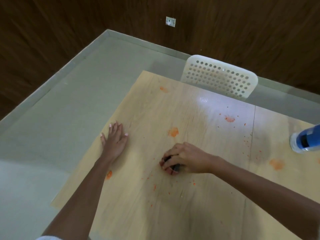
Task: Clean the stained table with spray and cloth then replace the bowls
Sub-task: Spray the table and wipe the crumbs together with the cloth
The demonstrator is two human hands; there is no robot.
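Near the table's (199,213) left edge my left hand (115,139) lies spread flat; my right hand (187,157) presses a bunched dark cloth (170,166) mid-table. Orange stains (173,132) may smear wider; the spray bottle (305,140) at the right edge could topple.

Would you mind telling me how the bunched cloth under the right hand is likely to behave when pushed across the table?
The cloth looks soft, crumpled under the right hand, so it probably deforms. It likely slides easily on the smooth table.
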